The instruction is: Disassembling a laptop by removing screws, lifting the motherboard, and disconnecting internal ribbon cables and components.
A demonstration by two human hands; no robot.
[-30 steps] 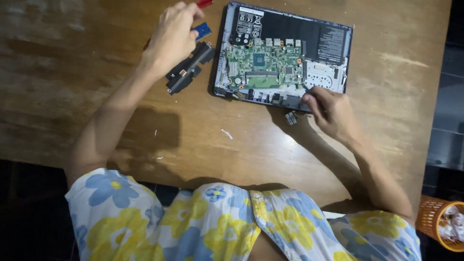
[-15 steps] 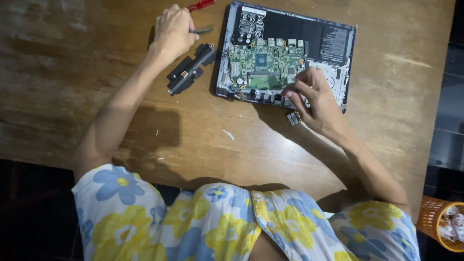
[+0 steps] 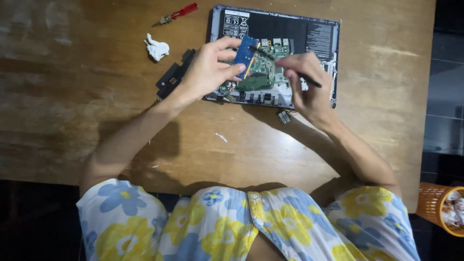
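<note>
I had the left hand [image 3: 205,72] up over the opened laptop [image 3: 323,58], its thumb and fingers pinched on a small blue memory module [image 3: 245,52], which it held tilted above the green circuit board [image 3: 263,67] and clear of it. The right hand [image 3: 304,82] hovered just beside, fingers pressed together around a thin dark tool [image 3: 309,81] whose tip pointed toward the module's edge (I could not tell whether tip and module touched).

By my reading, the step in hand was work on the module itself, held out of the board, with the tool brought up to it. The next move, as I judged it, called for a steady pinch on the module's short edges, so the fingers stayed off the contacts, and a light, controlled tip rather than any prying force.

A black plastic part [image 3: 173,76] lay on the wooden table [image 3: 72,96] just left of the laptop, partly under my left wrist. Farther off sat a red-handled screwdriver [image 3: 178,13] and a crumpled white scrap [image 3: 157,48]; a small metal piece [image 3: 284,116] rested near the laptop's front edge. An orange basket [image 3: 441,208] stood low at the right.
</note>
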